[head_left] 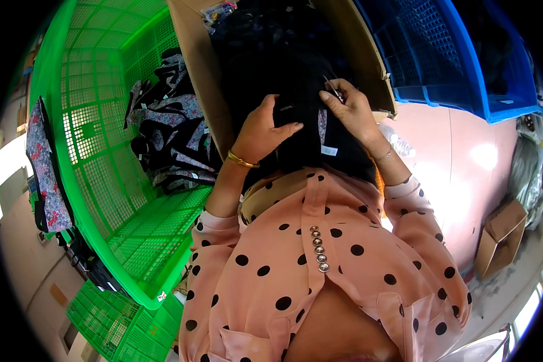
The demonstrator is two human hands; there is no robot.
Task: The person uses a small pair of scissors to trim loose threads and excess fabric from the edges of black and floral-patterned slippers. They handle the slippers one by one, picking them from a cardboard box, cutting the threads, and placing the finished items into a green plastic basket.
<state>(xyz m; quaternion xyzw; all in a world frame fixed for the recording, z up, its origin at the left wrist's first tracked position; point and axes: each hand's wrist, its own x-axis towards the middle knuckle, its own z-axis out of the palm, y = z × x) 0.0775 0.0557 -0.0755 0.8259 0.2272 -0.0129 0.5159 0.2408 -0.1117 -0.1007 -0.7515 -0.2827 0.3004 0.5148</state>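
Black cloth (301, 72) lies in front of me, spilling over the near side of an open cardboard box (198, 66) and onto my lap. A narrow strip of grey floral fabric (323, 123) and a small white label (329, 151) show on it. My left hand (261, 133) rests at the cloth's left side, thumb and forefinger spread apart; its other fingers are partly hidden. My right hand (351, 108) is closed around small thread snips (334, 89), their metal tip pointing up and left over the cloth.
At left stands a large green plastic crate (96, 145) holding several black-and-floral pieces (175, 120); another floral piece (47, 169) hangs over its outer side. A second green crate (117, 320) sits lower left. Blue crates (428, 54) stand at upper right, a small cardboard box (501, 238) at far right.
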